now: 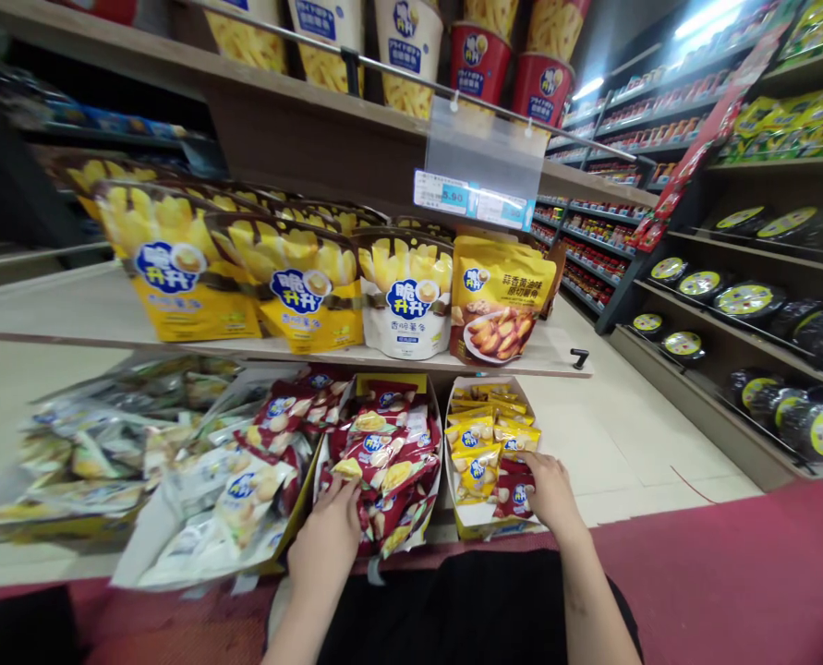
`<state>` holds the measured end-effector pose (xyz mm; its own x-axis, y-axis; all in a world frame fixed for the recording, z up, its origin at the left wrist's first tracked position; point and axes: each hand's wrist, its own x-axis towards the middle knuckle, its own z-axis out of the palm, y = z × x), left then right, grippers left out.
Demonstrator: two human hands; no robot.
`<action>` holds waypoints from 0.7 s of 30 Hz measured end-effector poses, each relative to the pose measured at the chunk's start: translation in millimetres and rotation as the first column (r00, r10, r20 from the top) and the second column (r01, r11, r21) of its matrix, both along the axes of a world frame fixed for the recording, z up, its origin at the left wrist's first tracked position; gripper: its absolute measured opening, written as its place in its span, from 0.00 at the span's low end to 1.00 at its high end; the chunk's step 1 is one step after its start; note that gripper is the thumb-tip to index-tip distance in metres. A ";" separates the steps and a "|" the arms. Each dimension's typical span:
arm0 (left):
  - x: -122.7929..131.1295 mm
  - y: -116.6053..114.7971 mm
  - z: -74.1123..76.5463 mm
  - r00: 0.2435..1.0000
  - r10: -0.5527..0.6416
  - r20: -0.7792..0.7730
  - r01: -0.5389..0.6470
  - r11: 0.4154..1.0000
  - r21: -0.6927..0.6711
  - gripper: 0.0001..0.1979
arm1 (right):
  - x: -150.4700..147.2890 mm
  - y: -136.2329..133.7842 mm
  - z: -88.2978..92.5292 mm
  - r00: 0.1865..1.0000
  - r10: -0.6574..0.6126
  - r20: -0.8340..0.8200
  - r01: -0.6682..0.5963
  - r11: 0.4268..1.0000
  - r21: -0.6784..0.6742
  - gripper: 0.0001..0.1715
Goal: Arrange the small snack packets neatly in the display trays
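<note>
My left hand rests on the red snack packets heaped in the middle display box, fingers curled down among them. My right hand reaches into the right box, which holds yellow snack packets and a few red packets; its fingers lie over a red packet at the box's right side. Whether either hand grips a packet is hidden by the fingers and packets.
Left boxes hold white and red packets and greenish packets. Above, a shelf carries large yellow chip bags and a price tag. An aisle with a pale floor runs right, beside dark shelving.
</note>
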<state>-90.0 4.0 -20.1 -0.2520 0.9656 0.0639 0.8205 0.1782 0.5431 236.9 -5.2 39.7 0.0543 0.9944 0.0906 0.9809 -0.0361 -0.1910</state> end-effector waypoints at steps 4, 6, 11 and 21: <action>-7.2 -1.7 6.2 0.996 0.025 0.090 -0.036 0.992 0.117 0.19 | -27.5 -3.0 3.1 0.977 0.204 -0.067 -0.196 0.974 0.109 0.33; -9.7 -3.4 13.2 0.991 0.056 0.118 -0.079 0.976 0.201 0.20 | -49.2 -2.6 -1.5 0.973 0.232 -0.021 -0.228 0.966 0.125 0.23; -9.1 -7.5 26.7 0.982 0.072 0.173 -0.127 0.935 0.330 0.20 | -90.6 -3.5 -19.3 0.945 0.285 0.162 -0.310 0.937 0.161 0.13; -7.7 -8.1 24.9 0.975 0.030 0.218 -0.119 0.905 0.409 0.21 | -64.8 -2.5 -10.7 0.989 0.049 0.142 -0.064 0.993 0.103 0.11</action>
